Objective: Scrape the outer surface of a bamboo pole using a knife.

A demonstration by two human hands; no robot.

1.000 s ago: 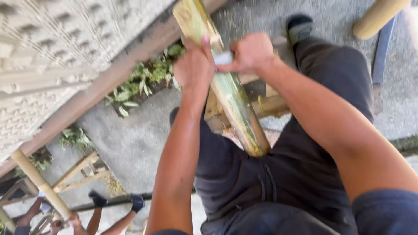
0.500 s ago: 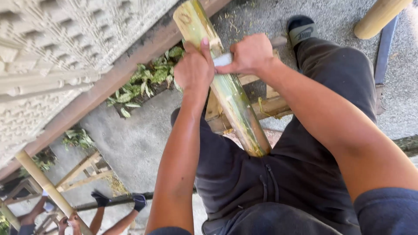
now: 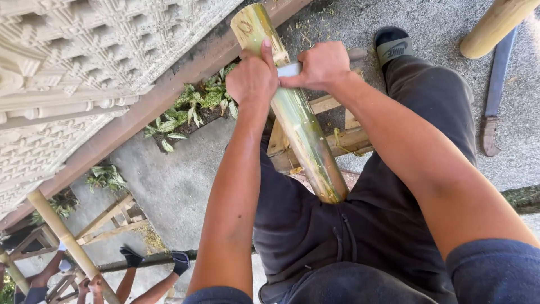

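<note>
Bamboo pole (image 3: 298, 118): one green-yellow length, running from 12 o'clock down to frame centre, lower end against the person's lap, resting across a wooden frame (image 3: 337, 141). No packages, labels or signs readable here.

Left to right: patterned white wall (image 3: 73, 73) at 10 o'clock. A second bamboo pole (image 3: 62, 236) at 8 o'clock, with another person's hands (image 3: 90, 284) on it. Two wooden stands (image 3: 112, 219) nearby. Strip of green plants (image 3: 191, 110) along the wall base.

Left hand (image 3: 253, 79) is clamped round the pole near its top, thumb up. Right hand (image 3: 322, 65) is closed on a pale blade (image 3: 289, 69) laid across the pole, just beside the left hand. Hands close together, nearly touching.

One shoe (image 3: 392, 45) at 1 o'clock. A third pole (image 3: 495, 25) at 2 o'clock, with a long knife (image 3: 495, 95) lying on the concrete below it.

Versus half a second back: both hands sit in about the same spot on the pole, grip unchanged.
</note>
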